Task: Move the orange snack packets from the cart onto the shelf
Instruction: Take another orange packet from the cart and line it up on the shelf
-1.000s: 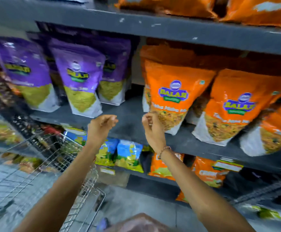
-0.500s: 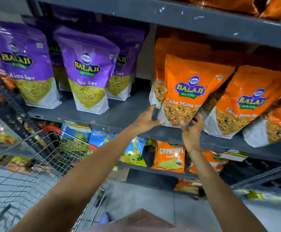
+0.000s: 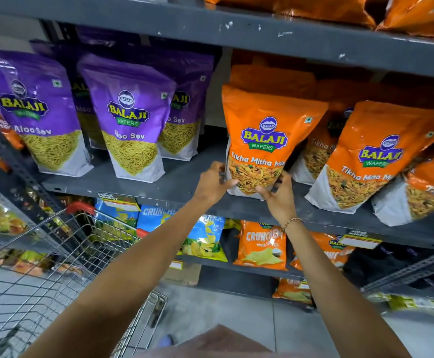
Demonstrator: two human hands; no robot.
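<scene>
A person's two bare arms reach up to a dark grey metal shelf (image 3: 185,184). Between the hands stands an orange foil snack packet (image 3: 265,140) printed "Balaji Wafers, Tikha Mitha Mix", upright near the front edge of the shelf. The left hand (image 3: 214,183) curls around the packet's lower left corner; the right hand (image 3: 278,193), with a thin beaded bracelet (image 3: 292,221) at the wrist, cups its lower right corner. Each grip is pressed closed on the packet's white base. More orange packets of the same kind (image 3: 371,156) stand just beside it to the right, leaning. To the left, well apart, stand purple "Aloo Sev" packets (image 3: 130,117). A silver wire shopping cart (image 3: 55,270) with red handle ends sits at lower left, below the left arm. Blue and orange crisp bags (image 3: 261,245) fill the shelf beneath.
</scene>
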